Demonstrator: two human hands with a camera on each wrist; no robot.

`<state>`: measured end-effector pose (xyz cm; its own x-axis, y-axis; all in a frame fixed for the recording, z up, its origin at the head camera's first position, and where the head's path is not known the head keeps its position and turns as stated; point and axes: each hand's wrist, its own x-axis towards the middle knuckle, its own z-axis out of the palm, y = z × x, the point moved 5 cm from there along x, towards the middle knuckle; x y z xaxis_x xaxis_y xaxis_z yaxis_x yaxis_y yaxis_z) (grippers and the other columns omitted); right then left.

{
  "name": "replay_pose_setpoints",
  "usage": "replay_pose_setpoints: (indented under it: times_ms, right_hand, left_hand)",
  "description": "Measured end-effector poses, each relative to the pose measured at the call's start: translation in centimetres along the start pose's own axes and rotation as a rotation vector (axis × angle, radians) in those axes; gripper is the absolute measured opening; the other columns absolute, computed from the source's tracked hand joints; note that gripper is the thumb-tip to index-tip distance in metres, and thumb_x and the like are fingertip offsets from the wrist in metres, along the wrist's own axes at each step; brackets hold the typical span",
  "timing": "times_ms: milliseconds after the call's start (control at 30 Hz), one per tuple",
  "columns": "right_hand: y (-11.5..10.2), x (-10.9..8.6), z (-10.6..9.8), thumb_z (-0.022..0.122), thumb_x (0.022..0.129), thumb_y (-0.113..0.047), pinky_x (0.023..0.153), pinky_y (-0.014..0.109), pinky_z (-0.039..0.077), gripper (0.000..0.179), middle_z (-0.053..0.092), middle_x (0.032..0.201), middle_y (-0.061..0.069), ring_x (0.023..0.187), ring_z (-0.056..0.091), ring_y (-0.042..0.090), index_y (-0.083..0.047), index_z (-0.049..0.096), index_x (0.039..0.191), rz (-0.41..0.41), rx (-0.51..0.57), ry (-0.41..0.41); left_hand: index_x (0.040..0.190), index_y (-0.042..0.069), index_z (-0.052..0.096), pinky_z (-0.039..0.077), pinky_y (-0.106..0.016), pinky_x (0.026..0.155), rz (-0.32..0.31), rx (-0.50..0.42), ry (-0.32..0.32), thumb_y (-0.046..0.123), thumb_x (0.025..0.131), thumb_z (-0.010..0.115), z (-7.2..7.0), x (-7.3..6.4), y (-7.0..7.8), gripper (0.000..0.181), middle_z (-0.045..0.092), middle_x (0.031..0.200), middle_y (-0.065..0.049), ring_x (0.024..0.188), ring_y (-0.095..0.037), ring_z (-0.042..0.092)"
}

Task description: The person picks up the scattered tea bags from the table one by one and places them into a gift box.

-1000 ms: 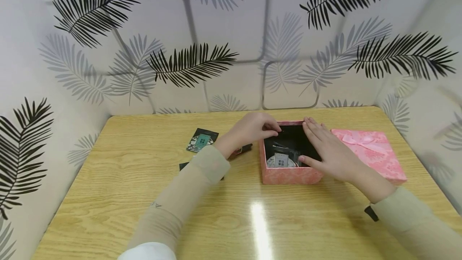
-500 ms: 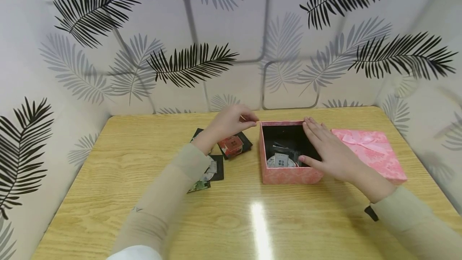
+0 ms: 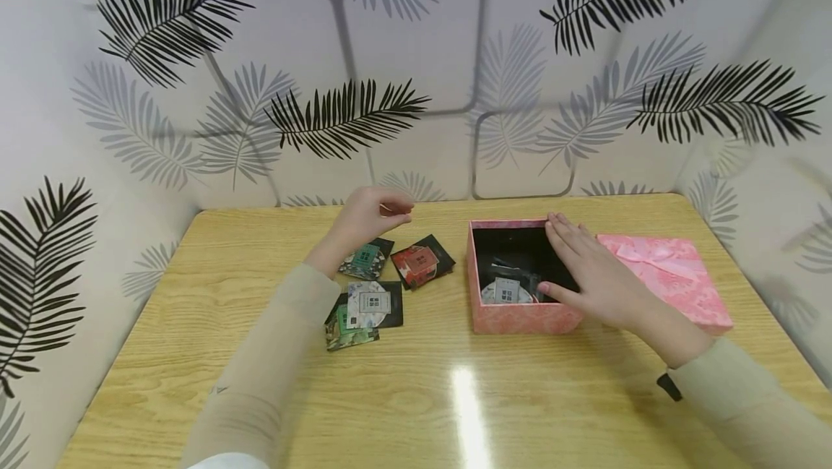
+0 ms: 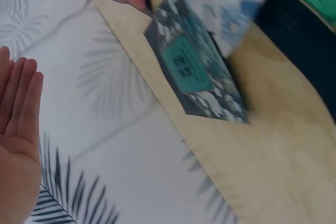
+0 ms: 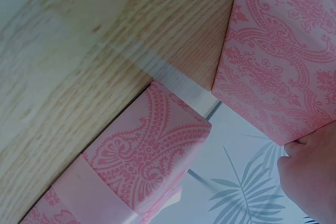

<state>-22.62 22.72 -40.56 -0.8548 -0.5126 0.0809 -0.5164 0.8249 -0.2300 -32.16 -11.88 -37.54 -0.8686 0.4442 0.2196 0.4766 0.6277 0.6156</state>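
My left hand (image 3: 364, 220), holding nothing, hovers over the back of the table; in the left wrist view its fingers extend loosely. Below it lies a black sachet with a teal label (image 3: 365, 259). A red-labelled sachet (image 3: 419, 263) lies to its right. Nearer the front, a white-and-blue sachet (image 3: 375, 303) overlaps a green one (image 3: 351, 335). My right hand (image 3: 598, 277) rests across the right rim of a pink patterned box (image 3: 526, 319), fingers straight toward the back corner, thumb over the inside. A pale-labelled sachet (image 3: 507, 290) shows in the dark interior.
The pink lid (image 3: 669, 281) with a ribbon bow lies right of the box, partly behind my right forearm. The wooden table (image 3: 416, 397) meets a leaf-patterned backdrop (image 3: 416, 42) along its back edge.
My left hand has moved left, from over the box to above the sachets, uncovering the red, white and green ones. My right hand and the box have stayed put.
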Motion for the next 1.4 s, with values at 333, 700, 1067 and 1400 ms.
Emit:
replay_pose_setpoints:
  times_ms: [333, 700, 1067, 1400]
  right_hand:
    - [0.0, -0.2, 0.0, 0.062, 0.105, -0.05, 0.137, 0.053, 0.009, 0.096, 0.012, 0.178, 0.023, 0.166, 0.013, 0.041, 0.003, 0.013, 0.169, 0.005, 0.007, -0.005]
    - [0.1, -0.2, 0.1, 0.062, 0.105, -0.05, 0.135, 0.059, 0.013, 0.096, 0.011, 0.178, 0.022, 0.166, 0.012, 0.04, 0.002, 0.013, 0.169, 0.01, 0.01, -0.003]
    - [0.1, 0.0, 0.1, 0.063, 0.104, -0.049, 0.133, 0.062, 0.016, 0.096, 0.012, 0.178, 0.022, 0.166, 0.012, 0.041, 0.002, 0.014, 0.169, 0.002, 0.001, -0.002]
    - [0.2, 0.0, 0.1, 0.063, 0.104, -0.049, 0.134, 0.06, 0.015, 0.096, 0.012, 0.178, 0.023, 0.166, 0.012, 0.041, 0.003, 0.014, 0.169, -0.001, 0.0, 0.001]
  left_hand:
    - [0.12, -0.003, 0.078, 0.063, -0.047, 0.097, -0.109, -0.082, 0.064, 0.006, 0.099, 0.076, -1.2, -1.3, -4.7, 0.023, 0.078, 0.118, -0.022, 0.107, -0.035, 0.075]
    - [0.128, -0.007, 0.072, 0.06, -0.05, 0.101, -0.239, -0.104, 0.103, 0.006, 0.098, 0.077, -1.2, -3.0, -8.5, 0.033, 0.075, 0.124, -0.025, 0.113, -0.039, 0.073]
    - [0.14, -0.005, 0.066, 0.052, -0.052, 0.114, -0.305, -0.072, 0.012, 0.012, 0.095, 0.081, -0.6, -4.1, -10.8, 0.05, 0.068, 0.14, -0.025, 0.132, -0.042, 0.064]
    - [0.143, -0.005, 0.063, 0.048, -0.054, 0.118, -0.255, 0.07, -0.105, 0.017, 0.092, 0.085, 0.0, -4.2, -10.7, 0.06, 0.066, 0.144, -0.023, 0.137, -0.043, 0.06]
